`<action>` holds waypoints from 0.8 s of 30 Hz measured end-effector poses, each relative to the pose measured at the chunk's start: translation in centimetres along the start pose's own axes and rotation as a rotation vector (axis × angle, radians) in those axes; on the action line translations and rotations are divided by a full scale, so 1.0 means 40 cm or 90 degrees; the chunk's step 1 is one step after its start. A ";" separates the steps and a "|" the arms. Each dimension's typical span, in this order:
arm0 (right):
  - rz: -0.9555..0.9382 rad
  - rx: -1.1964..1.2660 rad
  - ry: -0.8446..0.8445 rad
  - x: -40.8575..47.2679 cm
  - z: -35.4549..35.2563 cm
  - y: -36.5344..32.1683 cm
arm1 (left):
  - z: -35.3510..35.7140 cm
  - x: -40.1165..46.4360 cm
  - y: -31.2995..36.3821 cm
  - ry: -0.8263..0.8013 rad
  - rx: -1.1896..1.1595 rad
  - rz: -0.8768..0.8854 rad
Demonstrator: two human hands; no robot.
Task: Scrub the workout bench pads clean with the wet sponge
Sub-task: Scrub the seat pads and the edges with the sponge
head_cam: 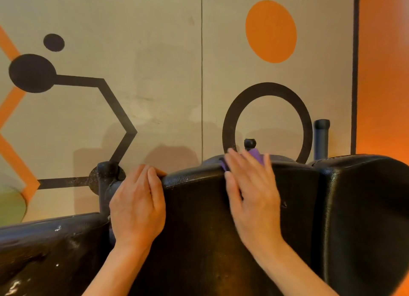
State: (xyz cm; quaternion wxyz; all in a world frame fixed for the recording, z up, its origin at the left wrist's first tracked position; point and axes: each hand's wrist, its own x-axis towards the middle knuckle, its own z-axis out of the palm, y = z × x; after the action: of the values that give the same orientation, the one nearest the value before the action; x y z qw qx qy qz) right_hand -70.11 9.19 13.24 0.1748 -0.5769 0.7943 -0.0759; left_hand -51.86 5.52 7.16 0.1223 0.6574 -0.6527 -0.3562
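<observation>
Head view: left hand [138, 203] grips pebbled black pad [199, 218]; right hand [252, 191] presses purple sponge [256, 155].

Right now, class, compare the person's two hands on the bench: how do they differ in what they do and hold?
The left hand is bare and hooks its fingers over the top edge of the black centre pad, steadying it; the right hand presses a purple sponge onto that edge. The left sits lower, at the pad's corner; the right reaches higher, mid-edge. Both touch the same pad.
</observation>
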 end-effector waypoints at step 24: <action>-0.004 -0.063 -0.054 0.070 -0.054 0.023 | -0.007 0.003 0.004 0.007 0.015 0.023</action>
State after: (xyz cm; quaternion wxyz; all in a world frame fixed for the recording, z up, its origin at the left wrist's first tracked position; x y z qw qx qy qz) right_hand -72.48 6.65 14.43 0.1796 -0.5898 0.7872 -0.0128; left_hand -51.80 5.32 7.43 0.1245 0.6492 -0.6678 -0.3423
